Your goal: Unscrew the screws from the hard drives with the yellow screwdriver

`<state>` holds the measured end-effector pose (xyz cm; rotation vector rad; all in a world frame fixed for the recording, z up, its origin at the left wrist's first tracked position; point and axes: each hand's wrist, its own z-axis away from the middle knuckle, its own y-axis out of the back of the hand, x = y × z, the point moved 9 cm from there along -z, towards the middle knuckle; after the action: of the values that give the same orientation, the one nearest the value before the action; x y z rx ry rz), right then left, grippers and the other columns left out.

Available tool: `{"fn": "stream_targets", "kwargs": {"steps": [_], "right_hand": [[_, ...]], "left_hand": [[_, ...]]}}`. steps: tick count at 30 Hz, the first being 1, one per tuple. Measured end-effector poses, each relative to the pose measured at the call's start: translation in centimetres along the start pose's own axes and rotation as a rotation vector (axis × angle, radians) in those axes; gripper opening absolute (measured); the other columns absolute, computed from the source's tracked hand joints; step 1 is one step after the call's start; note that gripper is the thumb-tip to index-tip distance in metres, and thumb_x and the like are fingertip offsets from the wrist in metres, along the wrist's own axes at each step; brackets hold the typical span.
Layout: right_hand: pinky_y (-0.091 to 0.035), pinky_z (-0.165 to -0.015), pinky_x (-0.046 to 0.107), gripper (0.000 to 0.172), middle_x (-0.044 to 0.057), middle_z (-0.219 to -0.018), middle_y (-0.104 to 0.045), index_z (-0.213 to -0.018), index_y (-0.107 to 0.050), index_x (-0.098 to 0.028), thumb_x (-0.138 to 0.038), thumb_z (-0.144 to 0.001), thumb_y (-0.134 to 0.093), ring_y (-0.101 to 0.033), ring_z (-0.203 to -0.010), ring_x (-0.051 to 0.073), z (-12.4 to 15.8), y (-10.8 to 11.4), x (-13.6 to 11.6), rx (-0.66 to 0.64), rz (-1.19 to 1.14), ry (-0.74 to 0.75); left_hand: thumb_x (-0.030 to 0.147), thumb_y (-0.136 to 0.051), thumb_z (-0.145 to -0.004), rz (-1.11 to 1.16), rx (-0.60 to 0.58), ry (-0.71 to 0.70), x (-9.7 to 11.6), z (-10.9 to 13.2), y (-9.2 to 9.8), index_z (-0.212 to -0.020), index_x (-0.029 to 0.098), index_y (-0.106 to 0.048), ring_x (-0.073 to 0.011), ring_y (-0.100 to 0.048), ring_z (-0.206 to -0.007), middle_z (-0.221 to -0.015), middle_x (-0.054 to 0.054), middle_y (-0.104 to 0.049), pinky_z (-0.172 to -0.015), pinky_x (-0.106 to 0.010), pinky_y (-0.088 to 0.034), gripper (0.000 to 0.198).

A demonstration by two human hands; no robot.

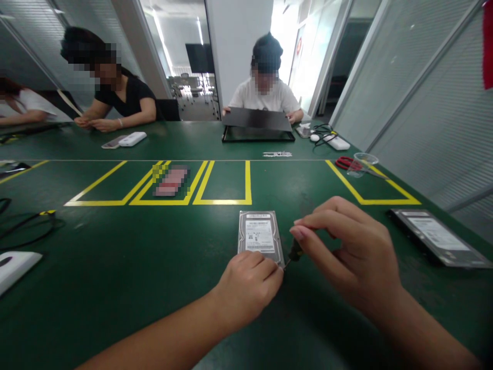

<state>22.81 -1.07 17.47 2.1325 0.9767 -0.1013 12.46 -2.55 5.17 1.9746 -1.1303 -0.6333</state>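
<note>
Nothing on this table can be read from where I stand. The drive [261,234] has a white label with barcodes and lines of fine print, all too small to make out. The second drive [439,237], off to the right, has a white label too, equally blurred.

Head camera, looking down, close

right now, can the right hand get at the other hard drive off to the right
Probably yes: only bare green table lies between the right hand and that hard drive. But it is pinching a small screwdriver, so it isn't free.
</note>
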Motion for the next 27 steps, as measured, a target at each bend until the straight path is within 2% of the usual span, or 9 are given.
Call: {"fn": "stream_targets", "kwargs": {"steps": [5, 8, 11, 16, 21, 27], "right_hand": [[-0.039, -0.056, 0.028, 0.009, 0.0, -0.071, -0.057, -0.084, -0.06, -0.017, -0.023, -0.089, -0.065, -0.051, -0.062, 0.012, -0.9, -0.6, -0.4, 0.062, 0.042, 0.165], [-0.039, -0.057, 0.028, 0.012, 0.0, -0.069, -0.056, -0.08, -0.055, -0.018, -0.017, -0.086, -0.065, -0.05, -0.063, 0.012, -0.5, -0.7, -0.2, 0.137, -0.033, 0.206], [-0.041, -0.059, 0.029, 0.013, 0.0, -0.071, -0.056, -0.084, -0.055, -0.018, -0.011, -0.083, -0.067, -0.052, -0.066, 0.012, 0.5, -0.3, 0.3, 0.229, -0.143, 0.22], [-0.044, -0.059, 0.029, 0.03, 0.001, -0.08, -0.055, -0.087, -0.054, -0.017, -0.017, -0.074, -0.081, -0.054, -0.073, 0.014, 2.0, 0.0, 0.5, 0.28, -0.223, 0.242], [-0.043, -0.06, 0.028, 0.023, 0.002, -0.083, -0.057, -0.095, -0.062, -0.015, -0.009, -0.077, -0.076, -0.054, -0.075, 0.013, 2.9, 0.4, 0.3, 0.327, -0.114, 0.212], [-0.045, -0.064, 0.031, 0.027, 0.004, -0.087, -0.058, -0.1, -0.064, -0.015, -0.01, -0.077, -0.077, -0.056, -0.081, 0.016, 3.5, 0.2, 0.9, 0.354, -0.186, 0.181]], "left_hand": [[0.02, -0.061, -0.096, -0.003, 0.014, -0.012, 0.0, 0.1, 0.0, -0.089, 0.018, -0.066, -0.0196, -0.056, -0.067, -0.076, 0.0, -0.065, -0.059, -0.034, -0.044, 0.009], [0.02, -0.06, -0.096, -0.005, 0.003, -0.006, 0.0, 0.2, 0.0, -0.089, 0.018, -0.065, -0.0196, -0.055, -0.067, -0.076, 0.0, -0.064, -0.059, -0.034, -0.043, 0.009], [0.02, -0.06, -0.096, -0.006, -0.001, -0.007, 0.0, 0.1, 0.0, -0.089, 0.018, -0.065, -0.0198, -0.055, -0.068, -0.076, 0.0, -0.064, -0.059, -0.035, -0.043, 0.009], [0.019, -0.056, -0.098, 0.002, -0.029, -0.003, 0.0, 0.1, -0.2, -0.089, 0.018, -0.065, -0.0203, -0.057, -0.07, -0.078, -0.001, -0.064, -0.06, -0.036, -0.046, 0.012], [0.019, -0.059, -0.096, -0.014, -0.015, 0.005, 0.1, 0.3, -0.3, -0.092, 0.018, -0.066, -0.0203, -0.056, -0.069, -0.078, -0.001, -0.065, -0.06, -0.035, -0.045, 0.009], [0.02, -0.06, -0.095, 0.005, -0.045, 0.029, 0.0, 0.6, -0.7, -0.094, 0.019, -0.067, -0.0209, -0.057, -0.071, -0.082, -0.001, -0.066, -0.063, -0.038, -0.048, 0.006]]}}
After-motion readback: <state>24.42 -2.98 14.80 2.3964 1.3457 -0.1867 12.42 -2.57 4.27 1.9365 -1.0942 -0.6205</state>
